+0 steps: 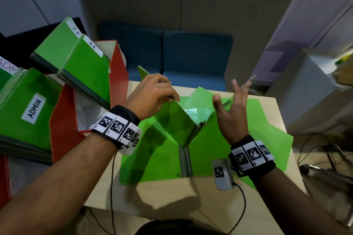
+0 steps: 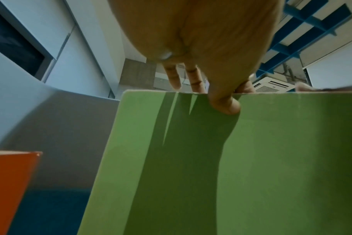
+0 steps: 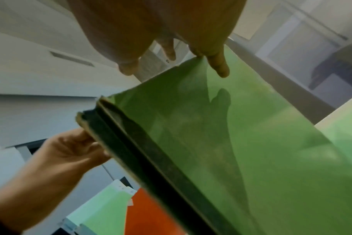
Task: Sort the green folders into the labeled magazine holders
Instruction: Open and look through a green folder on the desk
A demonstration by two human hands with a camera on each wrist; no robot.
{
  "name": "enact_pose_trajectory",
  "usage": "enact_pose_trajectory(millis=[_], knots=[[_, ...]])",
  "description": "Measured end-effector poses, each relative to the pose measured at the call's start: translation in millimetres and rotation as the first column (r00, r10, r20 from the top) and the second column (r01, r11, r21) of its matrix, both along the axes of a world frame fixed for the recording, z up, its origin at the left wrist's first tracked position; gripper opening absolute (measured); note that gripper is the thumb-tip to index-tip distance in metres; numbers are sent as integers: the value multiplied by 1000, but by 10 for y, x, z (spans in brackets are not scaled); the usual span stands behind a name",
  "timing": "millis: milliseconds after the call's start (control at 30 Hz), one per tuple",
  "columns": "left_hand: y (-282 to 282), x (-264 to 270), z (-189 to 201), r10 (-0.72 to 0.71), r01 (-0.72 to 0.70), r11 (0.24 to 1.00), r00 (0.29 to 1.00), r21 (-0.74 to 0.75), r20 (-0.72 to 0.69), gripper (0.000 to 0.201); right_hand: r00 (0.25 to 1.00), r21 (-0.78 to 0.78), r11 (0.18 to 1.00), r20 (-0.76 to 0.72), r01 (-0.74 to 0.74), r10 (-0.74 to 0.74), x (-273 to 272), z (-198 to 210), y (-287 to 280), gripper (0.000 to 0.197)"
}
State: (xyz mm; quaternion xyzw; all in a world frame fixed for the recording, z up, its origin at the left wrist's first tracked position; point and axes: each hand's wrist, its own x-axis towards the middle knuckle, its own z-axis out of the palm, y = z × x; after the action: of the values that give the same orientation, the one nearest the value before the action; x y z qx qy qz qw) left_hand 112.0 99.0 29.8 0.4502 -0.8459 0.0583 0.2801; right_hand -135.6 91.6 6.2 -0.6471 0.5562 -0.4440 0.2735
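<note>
Folder in hand [image 1: 172, 122]: green, held up over the tabletop [image 1: 168, 194], opened in a V with the spine low and both covers rising toward the hands.
Left hand [image 1: 152, 95]: curled over the top edge of the left cover; in the left wrist view the thumb [image 2: 225, 105] presses the near face just below the edge, and the fingers [image 2: 174, 77] go down behind it. Pinch grip on the cover.
Right hand [image 1: 232, 109]: palm turned toward the folder, fingers spread and mostly straight, not closed on anything. Right wrist view shows one fingertip [image 3: 219, 68] at the top corner of the right cover [image 3: 251, 135]; touching or just clear, cannot tell. The rest of that hand's fingers stand off the cover.
Spine: dark edge strip [image 3: 143, 155] runs diagonally below the right hand in the right wrist view, left hand at its far end.
Loose folders [image 1: 267, 139]: more green sheets lie flat and splayed on the tabletop under the raised one, a grey spine [image 1: 184, 162] showing toward the front edge.
Magazine holders [image 1: 118, 74]: red, at the left of the tabletop, tipped toward the viewer. One carries green folders tagged H.R [image 1: 93, 48]; nearer left, a stack tagged ADMIN [image 1: 34, 108].
Wristbands: black-and-white marker bands on both wrists, cable from each.
Behind: blue sofa [image 1: 191, 53] past the tabletop's far edge.
</note>
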Motion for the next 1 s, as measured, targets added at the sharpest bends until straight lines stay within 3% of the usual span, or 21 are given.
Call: enact_pose_trajectory(millis=[133,233,300,400,533,700,833,933,1000], knots=[[-30,-258,-171,36,-35,999,994,14,-104,19,992,192,978,108,-82,62,196,26,-51,98],[8,-447,-323,105,-86,991,977,105,-185,47,963,322,918,211,-231,168,312,-60,-46,109],[62,-562,-423,155,-101,969,959,223,-236,72,958,359,889,145,-282,245,372,-153,-29,101],[151,-679,-557,191,-78,930,938,360,-289,97,951,385,873,44,-299,306,447,-287,-7,69],[244,-788,-658,234,-42,895,892,444,-387,90,962,280,921,36,-269,270,481,-274,17,30],[356,-874,-742,321,-32,829,844,558,-429,89,966,194,948,107,-254,237,519,-128,58,25],[354,-858,-736,356,-31,841,782,539,-511,108,960,79,957,66,-278,273,519,26,97,13],[372,-798,-664,391,-163,882,778,442,-492,82,953,9,953,4,-302,302,580,136,137,19],[373,-807,-532,308,-153,935,797,319,-520,51,944,0,944,12,-330,330,645,165,172,33]])
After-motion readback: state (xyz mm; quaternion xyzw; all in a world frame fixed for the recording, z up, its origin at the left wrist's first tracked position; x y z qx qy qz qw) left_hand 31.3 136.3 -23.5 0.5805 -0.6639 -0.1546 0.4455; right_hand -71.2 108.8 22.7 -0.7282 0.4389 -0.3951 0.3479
